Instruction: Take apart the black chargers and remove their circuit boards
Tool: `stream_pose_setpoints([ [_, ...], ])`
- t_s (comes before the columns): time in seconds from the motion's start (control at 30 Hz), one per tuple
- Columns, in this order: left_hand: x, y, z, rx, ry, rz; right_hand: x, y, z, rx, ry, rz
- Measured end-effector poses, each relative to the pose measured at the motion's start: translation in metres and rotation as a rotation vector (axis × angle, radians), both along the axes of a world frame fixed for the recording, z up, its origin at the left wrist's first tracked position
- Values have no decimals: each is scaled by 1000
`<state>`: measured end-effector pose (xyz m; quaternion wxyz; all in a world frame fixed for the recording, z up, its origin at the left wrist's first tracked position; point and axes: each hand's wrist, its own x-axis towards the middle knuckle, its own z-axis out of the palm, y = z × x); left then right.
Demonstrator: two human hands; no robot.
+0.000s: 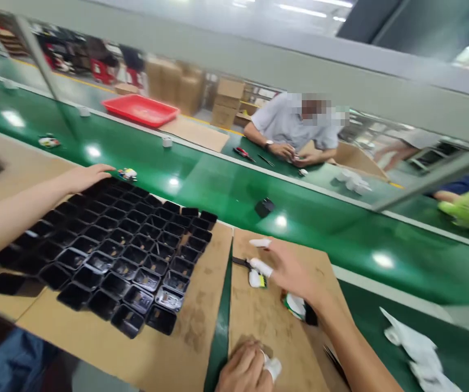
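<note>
My left hand [246, 368] is at the bottom edge, fingers curled together over the cardboard. White finger covers or some white material [273, 368] show at its fingertips; what it grips, if anything, is hidden. My right hand [289, 269], slightly blurred, hovers above the cardboard with white covers on thumb and forefinger, held apart. Just under its thumb lies a small white part with a yellow-green patch [257, 279], and beside that a short black strip [240, 262]. Another white and green part [295, 306] lies beneath my right wrist, next to something black.
Many open black plastic cases [130, 272] stand in rows at left, with a co-worker's hand [90, 177] over their far edge. A green belt [218, 190] runs across, carrying a black case [264, 207]. Tweezers [334, 362] and crumpled white material [416, 348] lie right. Another person sits opposite.
</note>
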<state>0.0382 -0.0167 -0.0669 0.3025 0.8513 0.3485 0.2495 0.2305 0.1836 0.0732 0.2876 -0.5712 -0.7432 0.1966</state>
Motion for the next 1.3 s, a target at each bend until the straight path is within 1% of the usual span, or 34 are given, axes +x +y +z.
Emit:
stream_pose_setpoints([
  [0.07,-17,-8,5,-25,11,-44,-12,-29,2,-109,1,85],
  [0.13,-36,-12,13,-68,-5,-101,-20,-47,4,-160,33,80],
  [0.27,-63,-13,35,-105,-27,-91,-29,-65,3,-166,207,-51],
  [0.4,-87,-9,66,-76,-40,-157,-26,-82,-1,-131,527,-230],
  [0.43,-98,-7,73,-65,-59,-132,-22,-87,-1,-114,611,-275],
  [0.47,-112,-6,80,-33,-87,-53,-17,-93,-1,-91,689,-319],
  [0.5,-128,-4,85,15,-107,88,-10,-98,0,-61,760,-362],
  [0.57,-164,1,91,223,-83,360,7,-106,2,5,878,-437],
  [0.6,-180,4,92,330,-5,495,16,-110,3,32,925,-463],
  [0.63,-194,8,92,385,113,645,24,-112,4,53,965,-480],
  [0.67,-204,11,92,478,187,765,31,-114,4,66,1000,-488],
  [0.7,-209,14,91,494,276,788,36,-115,4,70,1029,-488],
  [0.73,-209,17,91,467,362,777,40,-115,3,69,1055,-482],
  [0.8,-200,22,91,351,497,774,43,-115,0,57,1097,-458],
  [0.83,-192,23,92,300,520,759,42,-115,-3,46,1112,-440],
  [0.9,-175,24,97,278,474,783,40,-116,-7,26,1130,-400],
  [0.97,-158,20,107,292,343,761,38,-120,-9,11,1137,-363],
  [1.0,-151,18,114,293,255,720,37,-123,-9,8,1138,-349],
  [1.07,-137,13,130,242,56,570,36,-128,-8,6,1137,-330],
  [1.17,-113,16,148,74,-228,287,31,-140,-1,5,1126,-320],
  [1.23,-93,24,152,-40,-375,195,25,-150,7,-12,1131,-289],
  [1.3,-72,32,150,-203,-518,174,16,-159,15,-40,1158,-221],
])
